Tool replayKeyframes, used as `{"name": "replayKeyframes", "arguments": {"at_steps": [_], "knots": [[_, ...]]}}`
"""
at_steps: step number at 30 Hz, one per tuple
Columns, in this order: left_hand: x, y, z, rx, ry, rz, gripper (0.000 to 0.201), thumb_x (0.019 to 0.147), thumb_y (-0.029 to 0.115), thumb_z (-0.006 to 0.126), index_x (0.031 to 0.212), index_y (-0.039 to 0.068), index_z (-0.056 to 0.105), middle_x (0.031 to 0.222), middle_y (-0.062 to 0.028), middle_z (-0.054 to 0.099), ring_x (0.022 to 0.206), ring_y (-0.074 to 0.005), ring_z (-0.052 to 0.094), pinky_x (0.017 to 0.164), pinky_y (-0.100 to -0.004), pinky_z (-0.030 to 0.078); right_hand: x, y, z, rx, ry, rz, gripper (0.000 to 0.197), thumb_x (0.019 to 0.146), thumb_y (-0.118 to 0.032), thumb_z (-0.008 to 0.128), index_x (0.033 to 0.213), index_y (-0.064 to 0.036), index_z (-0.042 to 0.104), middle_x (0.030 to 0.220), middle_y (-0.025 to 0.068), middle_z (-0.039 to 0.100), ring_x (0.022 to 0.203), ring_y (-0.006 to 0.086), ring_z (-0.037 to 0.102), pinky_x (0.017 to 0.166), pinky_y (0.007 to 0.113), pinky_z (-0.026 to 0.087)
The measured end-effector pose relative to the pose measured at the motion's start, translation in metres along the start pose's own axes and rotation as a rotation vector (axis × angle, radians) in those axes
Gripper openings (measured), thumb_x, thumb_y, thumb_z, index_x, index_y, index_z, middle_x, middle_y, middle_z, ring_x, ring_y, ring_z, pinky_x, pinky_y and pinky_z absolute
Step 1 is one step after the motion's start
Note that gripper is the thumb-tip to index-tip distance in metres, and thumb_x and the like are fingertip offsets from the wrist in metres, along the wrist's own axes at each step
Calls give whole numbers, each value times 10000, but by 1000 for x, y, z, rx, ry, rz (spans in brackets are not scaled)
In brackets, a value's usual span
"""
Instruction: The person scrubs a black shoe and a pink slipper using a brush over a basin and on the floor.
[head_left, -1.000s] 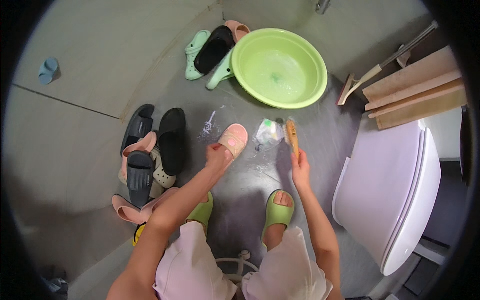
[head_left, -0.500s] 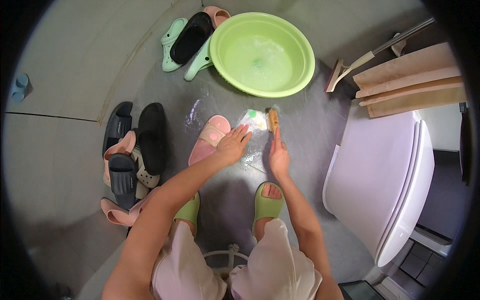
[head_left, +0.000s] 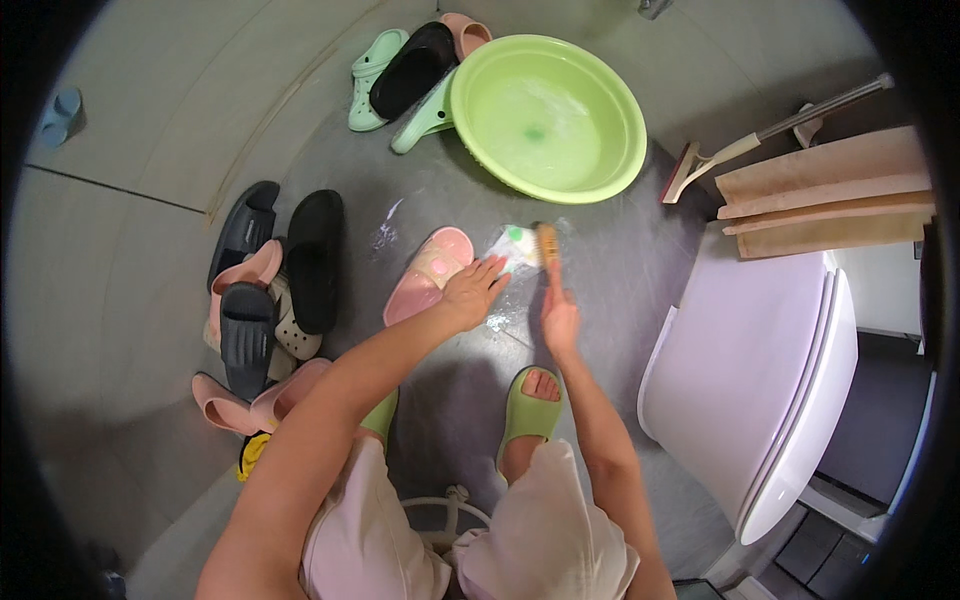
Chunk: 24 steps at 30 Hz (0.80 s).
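1. My right hand (head_left: 560,318) is closed round the handle of a wooden scrub brush (head_left: 547,245); the handle runs near-to-far and the bristle head points away from me.
2. My left hand (head_left: 470,292) rests loosely open, fingertips touching a small white soapy item (head_left: 512,248) just left of the brush head.
3. The pink slipper (head_left: 428,275) lies just left of that hand, its long axis slanting far-right, so my left hand is the nearer.

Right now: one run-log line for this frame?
left hand: on pink slipper | right hand: holds scrub brush | green basin: soapy water
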<state>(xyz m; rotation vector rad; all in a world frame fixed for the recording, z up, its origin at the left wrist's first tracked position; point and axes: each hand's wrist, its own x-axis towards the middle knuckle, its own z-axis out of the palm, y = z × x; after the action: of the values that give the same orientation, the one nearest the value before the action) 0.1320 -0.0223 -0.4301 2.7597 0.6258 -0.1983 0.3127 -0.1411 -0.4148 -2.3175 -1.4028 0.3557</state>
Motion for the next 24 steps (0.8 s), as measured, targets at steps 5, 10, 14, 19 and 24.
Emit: {"name": "replayKeyframes", "arguments": {"at_steps": [5, 10, 14, 19, 24], "knots": [[-14, -4, -9, 61, -11, 0, 677, 870, 176, 577, 1504, 82, 360, 1610, -141, 237, 1494, -281, 215, 1216, -414, 183, -7, -13, -1, -30, 13, -27, 625, 979, -153, 519, 1543, -295, 291, 893, 225, 620, 709, 422, 641, 629, 516, 519], [-48, 4, -54, -580, 146, -180, 328, 866, 137, 606, 1180, 50, 642, 1305, -97, 603, 1289, -234, 508, 1128, -398, 358, -6, -4, -14, -3, 45, 5, 582, 978, -154, 531, 1519, -276, 353, 880, 212, 622, 716, 420, 641, 628, 511, 522], [-103, -18, -35, -1034, 424, -761, 161, 909, 153, 597, 984, 37, 678, 1139, -74, 670, 1169, -191, 581, 1054, -360, 437, -21, -50, -25, 157, -51, -281, 578, 975, -147, 542, 1512, -269, 366, 886, 209, 630, 711, 424, 637, 621, 512, 523], [-95, -36, -7, -2186, 532, -757, 264, 1024, 224, 505, 1229, 67, 559, 1284, -81, 599, 1210, -206, 563, 1055, -346, 438, -18, -90, -5, 128, -283, -231, 604, 968, -127, 555, 1526, -210, 339, 922, 255, 638, 788, 455, 635, 692, 520, 517], [-65, -34, 4, -2334, 500, -851, 376, 1050, 299, 465, 1364, 95, 427, 1340, -97, 558, 1238, -230, 548, 1063, -359, 434, -40, -103, 23, 256, -213, -363, 618, 954, -136, 562, 1526, -181, 331, 885, 263, 641, 722, 447, 632, 624, 521, 515]]}}
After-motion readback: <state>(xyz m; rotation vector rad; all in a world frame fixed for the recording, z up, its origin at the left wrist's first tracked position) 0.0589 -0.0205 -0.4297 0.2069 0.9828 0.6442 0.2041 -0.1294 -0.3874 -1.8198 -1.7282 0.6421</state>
